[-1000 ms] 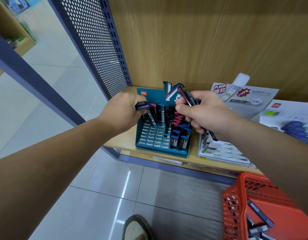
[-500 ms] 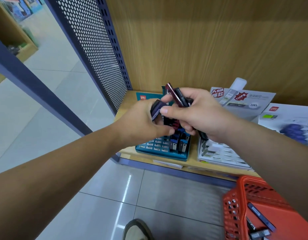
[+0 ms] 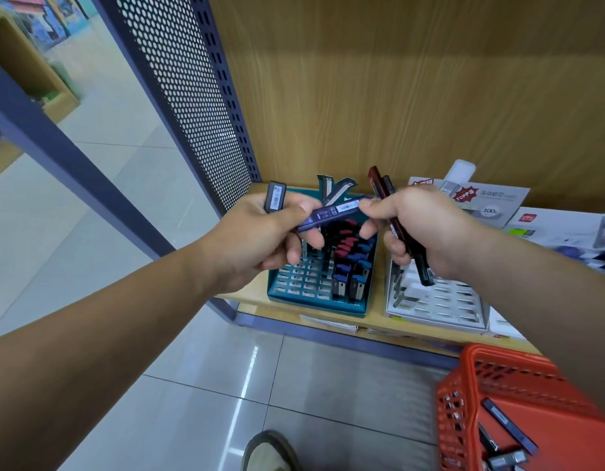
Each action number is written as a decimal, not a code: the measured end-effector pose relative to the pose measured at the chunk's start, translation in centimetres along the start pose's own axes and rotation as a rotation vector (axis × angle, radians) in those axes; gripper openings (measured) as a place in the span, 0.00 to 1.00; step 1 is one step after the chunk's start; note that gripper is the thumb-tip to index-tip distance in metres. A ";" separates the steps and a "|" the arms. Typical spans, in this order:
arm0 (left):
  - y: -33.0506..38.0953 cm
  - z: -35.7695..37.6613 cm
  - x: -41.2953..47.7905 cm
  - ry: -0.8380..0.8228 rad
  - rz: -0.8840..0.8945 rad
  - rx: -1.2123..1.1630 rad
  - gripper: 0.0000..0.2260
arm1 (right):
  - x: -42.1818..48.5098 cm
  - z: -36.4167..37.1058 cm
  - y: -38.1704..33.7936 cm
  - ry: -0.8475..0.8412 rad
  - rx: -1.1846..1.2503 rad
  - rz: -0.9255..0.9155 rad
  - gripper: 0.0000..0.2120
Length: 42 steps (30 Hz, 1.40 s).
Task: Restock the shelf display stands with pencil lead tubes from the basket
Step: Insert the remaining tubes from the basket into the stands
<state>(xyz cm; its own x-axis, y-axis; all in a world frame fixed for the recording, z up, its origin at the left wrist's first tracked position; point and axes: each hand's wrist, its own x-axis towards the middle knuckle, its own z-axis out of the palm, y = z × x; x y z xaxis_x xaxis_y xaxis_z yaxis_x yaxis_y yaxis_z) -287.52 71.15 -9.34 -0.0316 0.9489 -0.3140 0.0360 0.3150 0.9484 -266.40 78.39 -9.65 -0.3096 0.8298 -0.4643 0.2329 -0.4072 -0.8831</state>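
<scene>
Seen from the head camera looking down, two bare hands meet above the low shelf (image 3: pixel 375 317) of a shop display. A blue tube (image 3: pixel 331 213) of pencil lead bridges them, lying almost level with its long axis running from lower left to upper right. The left hand (image 3: pixel 256 236) pinches its left end and also grips a dark tube (image 3: pixel 275 198) that stands upright above the knuckles. The right hand (image 3: pixel 426 229) pinches the blue tube's right end between thumb and forefinger, while its other fingers are curled round a bundle of tubes (image 3: pixel 379 185), dark red and black, that slants through the fist. Directly under both hands sits the teal display stand (image 3: pixel 294 283); its right columns are filled with red and blue capped tubes, and its left columns show empty slots. The left hand is nearer those empty slots, so the blue tube would likely have to turn from level to upright to drop in. A white display stand (image 3: pixel 440 304) sits just beside the teal one, on its right. The red basket (image 3: pixel 498 368) is at the lower right, near the right arm, with loose tubes (image 3: pixel 510 424) inside.
</scene>
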 end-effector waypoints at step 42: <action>1.6 4.1 -0.5 -0.179 0.209 0.327 0.06 | -3.0 -1.0 0.3 -0.545 -0.370 0.066 0.13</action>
<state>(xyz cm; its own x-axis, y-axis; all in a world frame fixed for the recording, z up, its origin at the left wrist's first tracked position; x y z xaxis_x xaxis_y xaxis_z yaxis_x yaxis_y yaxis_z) -283.35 71.30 -7.86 0.1829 0.9721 -0.1469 0.3393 0.0778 0.9374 -264.45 76.19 -8.50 -0.6832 0.4564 -0.5701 0.5386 -0.2122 -0.8154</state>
